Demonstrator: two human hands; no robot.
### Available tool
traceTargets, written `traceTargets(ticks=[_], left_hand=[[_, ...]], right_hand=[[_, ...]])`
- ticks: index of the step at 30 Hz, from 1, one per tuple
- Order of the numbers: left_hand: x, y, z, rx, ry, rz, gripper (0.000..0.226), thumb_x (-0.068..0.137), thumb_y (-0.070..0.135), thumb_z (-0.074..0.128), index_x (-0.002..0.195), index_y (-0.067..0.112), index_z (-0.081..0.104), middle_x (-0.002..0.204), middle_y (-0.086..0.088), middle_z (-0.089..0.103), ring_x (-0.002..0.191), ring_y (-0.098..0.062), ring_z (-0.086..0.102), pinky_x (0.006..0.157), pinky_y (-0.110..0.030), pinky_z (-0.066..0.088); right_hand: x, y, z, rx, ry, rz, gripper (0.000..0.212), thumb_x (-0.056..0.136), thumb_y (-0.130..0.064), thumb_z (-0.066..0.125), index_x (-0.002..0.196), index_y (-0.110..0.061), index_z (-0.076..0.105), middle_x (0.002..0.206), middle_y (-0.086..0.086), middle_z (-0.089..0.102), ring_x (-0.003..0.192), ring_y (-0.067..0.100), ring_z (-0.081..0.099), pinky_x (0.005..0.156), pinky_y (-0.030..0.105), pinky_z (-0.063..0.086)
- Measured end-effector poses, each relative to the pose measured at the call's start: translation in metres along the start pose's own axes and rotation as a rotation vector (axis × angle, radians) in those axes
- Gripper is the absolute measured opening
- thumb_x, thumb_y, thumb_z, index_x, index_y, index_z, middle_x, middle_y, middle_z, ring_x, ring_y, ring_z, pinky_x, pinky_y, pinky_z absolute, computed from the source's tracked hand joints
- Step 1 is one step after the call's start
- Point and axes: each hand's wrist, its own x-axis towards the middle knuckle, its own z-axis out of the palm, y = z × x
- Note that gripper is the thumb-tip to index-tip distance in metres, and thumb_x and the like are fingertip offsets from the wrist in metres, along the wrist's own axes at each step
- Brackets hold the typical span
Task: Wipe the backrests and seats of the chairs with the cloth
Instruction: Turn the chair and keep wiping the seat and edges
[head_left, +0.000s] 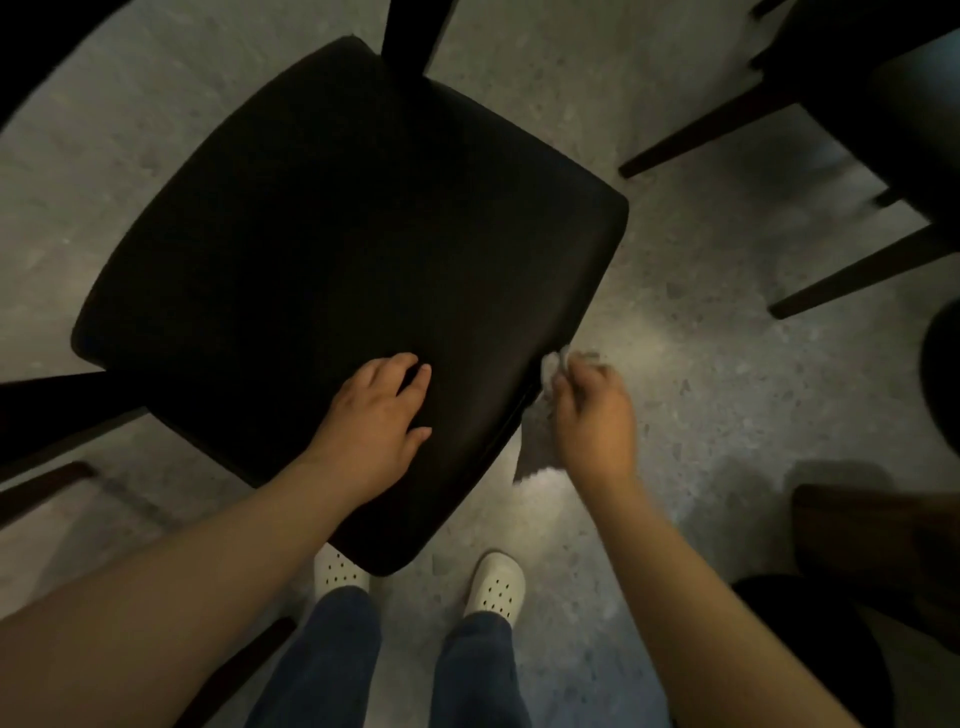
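Observation:
A black padded chair seat (332, 249) fills the middle of the view, seen from above. My left hand (374, 415) rests on the seat near its front edge, fingers spread and slightly bent, holding nothing. My right hand (592, 415) is just off the seat's right edge and pinches a grey cloth (540, 447), which hangs down beside the seat. The right hand and cloth are blurred. The chair's backrest is not clearly visible.
Another dark chair (857, 104) with brown legs stands at the upper right. Dark furniture pieces (883, 545) sit at the right edge and dark legs at the left. My white shoes (493, 582) stand on the speckled grey floor (701, 364) under the seat's front corner.

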Motion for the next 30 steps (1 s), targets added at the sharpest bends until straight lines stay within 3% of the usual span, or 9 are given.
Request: traceTargets(ticks=[4, 8, 12, 17, 20, 22, 24, 28, 30], left_hand=[[0.002, -0.001, 0.002, -0.031, 0.010, 0.002, 0.071, 0.097, 0.043, 0.049, 0.155, 0.024, 0.012, 0.159, 0.000, 0.007, 0.146, -0.022, 0.008, 0.120, -0.039, 0.019], [0.002, 0.001, 0.002, -0.025, 0.011, -0.016, 0.068, 0.098, 0.042, 0.048, 0.154, 0.024, 0.014, 0.159, 0.000, 0.008, 0.146, -0.022, 0.009, 0.119, -0.039, 0.022], [0.002, 0.002, 0.003, -0.027, 0.021, -0.020, 0.067, 0.098, 0.041, 0.047, 0.154, 0.022, 0.015, 0.159, -0.001, 0.009, 0.146, -0.023, 0.010, 0.119, -0.040, 0.021], [0.002, 0.004, 0.009, -0.005, 0.040, -0.038, 0.067, 0.098, 0.042, 0.046, 0.154, 0.022, 0.014, 0.159, -0.001, 0.008, 0.146, -0.023, 0.009, 0.120, -0.040, 0.020], [0.003, 0.001, 0.011, 0.013, 0.055, -0.035, 0.068, 0.097, 0.042, 0.047, 0.154, 0.024, 0.015, 0.159, -0.001, 0.009, 0.146, -0.023, 0.011, 0.119, -0.041, 0.022], [0.003, -0.001, 0.010, -0.012, 0.053, -0.016, 0.067, 0.097, 0.041, 0.048, 0.154, 0.024, 0.016, 0.159, 0.000, 0.010, 0.146, -0.023, 0.012, 0.119, -0.041, 0.023], [0.004, -0.005, 0.010, -0.035, 0.046, -0.005, 0.066, 0.097, 0.041, 0.048, 0.154, 0.024, 0.017, 0.159, 0.000, 0.011, 0.145, -0.023, 0.012, 0.119, -0.041, 0.022], [0.005, -0.008, 0.013, -0.050, 0.040, 0.012, 0.068, 0.097, 0.041, 0.048, 0.154, 0.024, 0.015, 0.159, 0.000, 0.009, 0.146, -0.023, 0.011, 0.119, -0.039, 0.020], [0.004, -0.008, 0.014, -0.078, 0.039, 0.020, 0.068, 0.097, 0.040, 0.049, 0.154, 0.024, 0.014, 0.160, 0.001, 0.008, 0.147, -0.021, 0.009, 0.117, -0.038, 0.018]], right_hand=[[0.002, -0.016, 0.020, 0.018, -0.003, 0.027, 0.039, 0.099, -0.029, 0.047, 0.136, -0.020, 0.051, 0.124, 0.002, 0.049, 0.102, 0.013, 0.053, 0.080, 0.018, 0.038], [-0.066, -0.003, 0.019, 0.020, -0.209, -0.145, 0.029, 0.096, -0.024, 0.052, 0.123, -0.020, 0.062, 0.105, -0.010, 0.051, 0.086, 0.002, 0.053, 0.070, 0.005, 0.038], [-0.045, 0.006, -0.004, 0.081, -0.136, -0.081, 0.027, 0.096, -0.024, 0.049, 0.119, -0.024, 0.063, 0.100, -0.012, 0.051, 0.085, -0.002, 0.051, 0.076, 0.017, 0.045], [-0.019, -0.008, 0.014, 0.017, -0.105, -0.016, 0.039, 0.100, -0.025, 0.045, 0.138, -0.021, 0.050, 0.124, 0.000, 0.050, 0.096, 0.008, 0.054, 0.081, 0.020, 0.047], [-0.057, -0.007, 0.025, -0.002, -0.181, -0.101, 0.032, 0.099, -0.023, 0.048, 0.129, -0.018, 0.058, 0.111, -0.005, 0.054, 0.084, 0.001, 0.052, 0.068, 0.007, 0.040], [-0.076, -0.001, 0.019, 0.037, -0.276, -0.131, 0.024, 0.096, -0.018, 0.051, 0.113, -0.016, 0.068, 0.097, -0.008, 0.057, 0.079, -0.001, 0.051, 0.068, 0.006, 0.039], [-0.074, 0.001, 0.008, 0.091, -0.249, -0.088, 0.021, 0.095, -0.016, 0.051, 0.104, -0.019, 0.069, 0.091, -0.009, 0.058, 0.081, -0.002, 0.053, 0.068, 0.008, 0.040], [-0.038, -0.008, 0.009, 0.108, -0.109, 0.033, 0.033, 0.100, -0.023, 0.046, 0.131, -0.021, 0.057, 0.118, -0.007, 0.053, 0.102, 0.007, 0.054, 0.084, 0.019, 0.041], [-0.038, -0.015, 0.022, 0.092, -0.098, 0.067, 0.034, 0.101, -0.024, 0.045, 0.132, -0.018, 0.055, 0.123, -0.003, 0.051, 0.106, 0.011, 0.054, 0.083, 0.019, 0.040]])
